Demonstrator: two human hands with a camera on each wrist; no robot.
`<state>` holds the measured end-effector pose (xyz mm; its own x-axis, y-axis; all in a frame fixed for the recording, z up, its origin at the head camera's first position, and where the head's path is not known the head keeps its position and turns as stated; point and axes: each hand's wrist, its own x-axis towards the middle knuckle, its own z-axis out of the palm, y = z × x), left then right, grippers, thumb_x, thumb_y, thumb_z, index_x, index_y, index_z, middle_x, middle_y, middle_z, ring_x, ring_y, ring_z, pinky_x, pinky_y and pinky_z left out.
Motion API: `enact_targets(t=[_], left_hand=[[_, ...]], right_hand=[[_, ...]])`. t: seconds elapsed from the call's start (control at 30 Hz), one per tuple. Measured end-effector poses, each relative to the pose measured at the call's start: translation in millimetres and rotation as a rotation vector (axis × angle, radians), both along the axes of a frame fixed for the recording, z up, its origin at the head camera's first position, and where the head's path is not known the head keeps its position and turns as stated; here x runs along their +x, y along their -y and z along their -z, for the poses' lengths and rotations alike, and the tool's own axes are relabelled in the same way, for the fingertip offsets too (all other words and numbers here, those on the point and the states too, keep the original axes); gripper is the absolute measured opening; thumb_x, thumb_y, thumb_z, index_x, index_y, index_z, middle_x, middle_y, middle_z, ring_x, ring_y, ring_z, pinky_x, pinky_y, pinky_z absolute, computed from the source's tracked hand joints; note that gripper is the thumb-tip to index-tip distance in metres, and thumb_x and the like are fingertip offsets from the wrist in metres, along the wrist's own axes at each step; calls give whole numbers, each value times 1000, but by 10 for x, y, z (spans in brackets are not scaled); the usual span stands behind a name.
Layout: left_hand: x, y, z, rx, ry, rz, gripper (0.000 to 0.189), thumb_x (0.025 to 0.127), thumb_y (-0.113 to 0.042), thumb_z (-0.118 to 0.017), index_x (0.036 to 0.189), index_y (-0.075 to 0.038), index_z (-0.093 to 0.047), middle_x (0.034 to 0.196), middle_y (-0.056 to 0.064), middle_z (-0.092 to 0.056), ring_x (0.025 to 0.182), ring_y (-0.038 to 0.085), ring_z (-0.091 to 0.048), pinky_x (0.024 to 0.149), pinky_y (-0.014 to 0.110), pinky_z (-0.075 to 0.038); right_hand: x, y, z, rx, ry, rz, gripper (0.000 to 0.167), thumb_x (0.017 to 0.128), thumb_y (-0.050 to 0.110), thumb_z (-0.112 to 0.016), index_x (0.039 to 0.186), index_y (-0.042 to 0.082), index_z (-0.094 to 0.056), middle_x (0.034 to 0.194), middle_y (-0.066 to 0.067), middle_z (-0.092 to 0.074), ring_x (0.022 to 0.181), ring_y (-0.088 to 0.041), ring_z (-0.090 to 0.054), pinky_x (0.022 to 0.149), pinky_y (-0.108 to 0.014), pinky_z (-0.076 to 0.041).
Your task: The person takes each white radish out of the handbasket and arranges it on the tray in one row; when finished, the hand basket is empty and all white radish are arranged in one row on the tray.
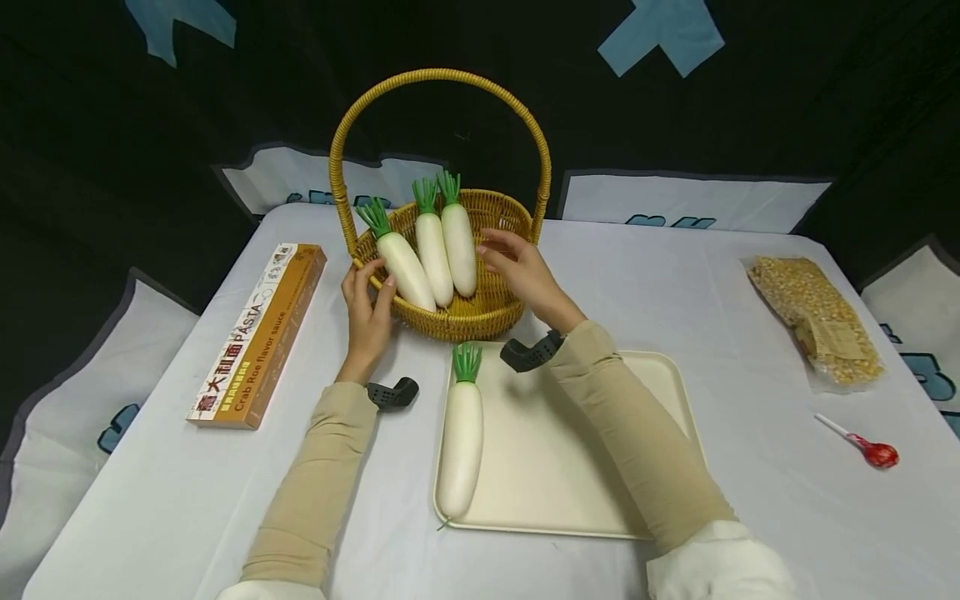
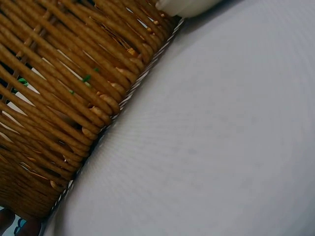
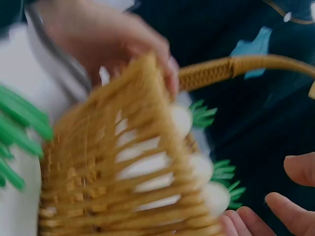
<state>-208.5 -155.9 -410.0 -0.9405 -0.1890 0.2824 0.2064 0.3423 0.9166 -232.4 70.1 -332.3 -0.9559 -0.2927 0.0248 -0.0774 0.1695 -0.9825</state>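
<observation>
A wicker basket (image 1: 491,318) with a tall hoop handle stands at the back middle of the table. Inside lean three white radishes with green tops: a left one (image 1: 407,271), a middle one (image 1: 433,257) and a right one (image 1: 459,248). My left hand (image 1: 367,321) grips the basket's left rim, fingers curled over it. Over the basket's right side is my right hand (image 1: 528,279), fingertips close beside the right radish; its thumb (image 3: 301,169) stands apart from the fingers, nothing between them. Another white radish (image 1: 462,450) lies along the left side of a cream tray (image 1: 562,450).
A pasta box (image 1: 258,333) lies on the left of the white table. At the right are a bag of corn kernels (image 1: 817,321) and a red lollipop (image 1: 879,454). The basket's handle (image 1: 442,75) arches above the radishes.
</observation>
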Motion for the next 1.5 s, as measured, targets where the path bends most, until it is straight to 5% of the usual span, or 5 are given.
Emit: enact_targets(t=[0.53, 0.9, 1.07, 1.2, 1.5], left_hand=[[-8, -16, -3, 14, -4, 7, 41, 93, -35, -43, 130, -17, -41, 145, 14, -10, 138, 29, -12, 109, 51, -16], [-1, -7, -17, -9, 2, 6, 41, 93, -37, -42, 130, -18, -40, 146, 13, -9, 139, 29, -10, 109, 52, -16], [7, -2, -4, -2, -5, 4, 41, 93, -37, -42, 130, -17, -41, 146, 13, -9, 138, 29, -12, 108, 52, -17], [4, -1, 13, 10, -13, 4, 41, 93, -35, -43, 129, -17, -41, 145, 14, -10, 137, 29, -13, 108, 51, -18], [-3, 3, 6, 2, -16, 11, 40, 94, -34, -42, 130, -17, -40, 146, 14, -9, 137, 30, -13, 107, 51, -21]], right_hand=[[-367, 224, -6, 49, 283, 115, 81, 91, 31, -51, 145, 13, 5, 150, -15, -13, 132, -27, -32, 103, -41, -35], [-426, 244, 59, 135, 388, -80, 96, 88, 26, -58, 143, 19, 21, 152, -10, 6, 129, -29, -37, 101, -42, -38], [-397, 279, 82, 206, 377, -74, 97, 86, 20, -61, 144, 19, 16, 147, -14, -17, 97, -21, -55, 90, -39, -46], [-369, 301, 91, 251, 364, -89, 93, 86, 19, -62, 146, 18, 8, 117, -15, -44, 59, -17, -49, 81, -41, -49], [-360, 287, 87, 174, 317, -146, 82, 88, 19, -59, 146, 31, -3, 135, -18, -36, 63, -23, -58, 81, -49, -49]])
